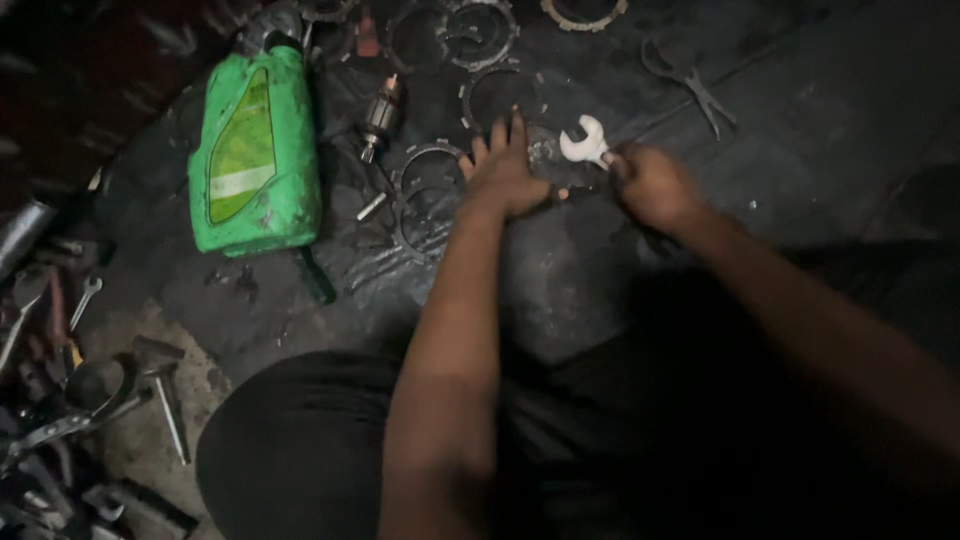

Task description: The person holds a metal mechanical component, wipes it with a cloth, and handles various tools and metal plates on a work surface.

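Observation:
My right hand (pixel 650 185) grips the shaft of a bright open-ended spanner (pixel 584 140), whose jaw points up and to the left. My left hand (pixel 505 170) lies flat with fingers spread on dark metal parts on the black floor, just left of the spanner. Several toothed metal rings (pixel 430 185) lie around and under that hand. What the spanner's far end touches is hidden by my hands.
A green plastic oil jug (pixel 255 150) lies on its side at the left. A small motor armature (pixel 380 115) sits beside it. Pliers (pixel 695 85) lie at the upper right. More rings (pixel 480 35) sit at the top. Loose spanners and tools (pixel 70 390) pile at the lower left.

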